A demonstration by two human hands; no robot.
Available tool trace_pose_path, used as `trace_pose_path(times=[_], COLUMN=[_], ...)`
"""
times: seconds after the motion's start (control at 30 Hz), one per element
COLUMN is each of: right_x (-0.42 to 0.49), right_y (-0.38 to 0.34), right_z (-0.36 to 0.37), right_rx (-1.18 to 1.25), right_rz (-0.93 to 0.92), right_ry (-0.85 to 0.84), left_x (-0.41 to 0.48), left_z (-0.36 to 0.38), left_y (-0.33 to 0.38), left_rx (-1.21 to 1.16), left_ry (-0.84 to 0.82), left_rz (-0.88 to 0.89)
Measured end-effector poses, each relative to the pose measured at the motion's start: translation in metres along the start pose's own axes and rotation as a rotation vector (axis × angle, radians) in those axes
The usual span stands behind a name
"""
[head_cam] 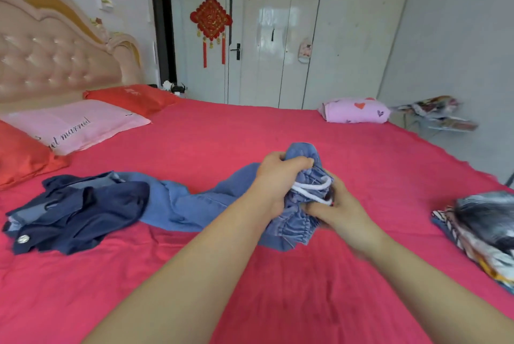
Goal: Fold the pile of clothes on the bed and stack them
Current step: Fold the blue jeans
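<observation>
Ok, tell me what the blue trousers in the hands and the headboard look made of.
Blue trousers: likely light denim or denim-look cotton, matte, with a gathered waistband. Headboard: glossy pink leather or faux leather, judging by sheen and button tufting; which one is unclear.

Head-worn wide view looks forward and down across the bed (pixel 194 135); facing the wardrobe (pixel 306 37) beyond.

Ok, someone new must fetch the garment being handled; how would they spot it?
Look at the red bed sheet, near its middle, where the left hand and right hand grip light blue denim trousers. Unlike the dark navy garment to their left, they are paler, with a gathered waist and white drawstring.
</observation>
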State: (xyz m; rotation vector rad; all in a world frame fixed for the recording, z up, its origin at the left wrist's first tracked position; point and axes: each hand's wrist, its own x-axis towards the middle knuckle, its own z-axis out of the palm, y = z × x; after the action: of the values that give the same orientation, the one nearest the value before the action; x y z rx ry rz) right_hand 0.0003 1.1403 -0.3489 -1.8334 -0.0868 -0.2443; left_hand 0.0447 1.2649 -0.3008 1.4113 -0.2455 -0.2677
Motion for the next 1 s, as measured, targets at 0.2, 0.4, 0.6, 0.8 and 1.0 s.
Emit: trace_pose_path(times=[0.2, 0.4, 0.6, 0.8, 1.0], right_x=[-0.023, -0.042, -0.061, -0.043, -0.01], right_y=[-0.01, 0.077, 0.148, 0.178, 0.191], right_z=[-0.099, -0.154, -0.161, -0.147, -0.135], right_rx=[0.177, 0.237, -0.281, -0.816, -0.792], right_rz=[0.108, 0.459, 0.628, 0.437, 0.361], right_ry=[0.058, 0.427, 0.453, 0.17, 0.319], left_x=[0.002, 0.007, 0.019, 0.041, 0.075], left_z=[0.046, 0.019, -0.046, -0.091, -0.094], left_y=[0.013, -0.071, -0.161, -0.208, -0.221], left_rx=[-0.089, 0.177, 0.594, 1.025, 1.233], left_ry=[-0.21, -0.046, 0.122, 0.037, 0.009], left_rz=[0.074, -0.138, -0.256, -0.106, 0.013])
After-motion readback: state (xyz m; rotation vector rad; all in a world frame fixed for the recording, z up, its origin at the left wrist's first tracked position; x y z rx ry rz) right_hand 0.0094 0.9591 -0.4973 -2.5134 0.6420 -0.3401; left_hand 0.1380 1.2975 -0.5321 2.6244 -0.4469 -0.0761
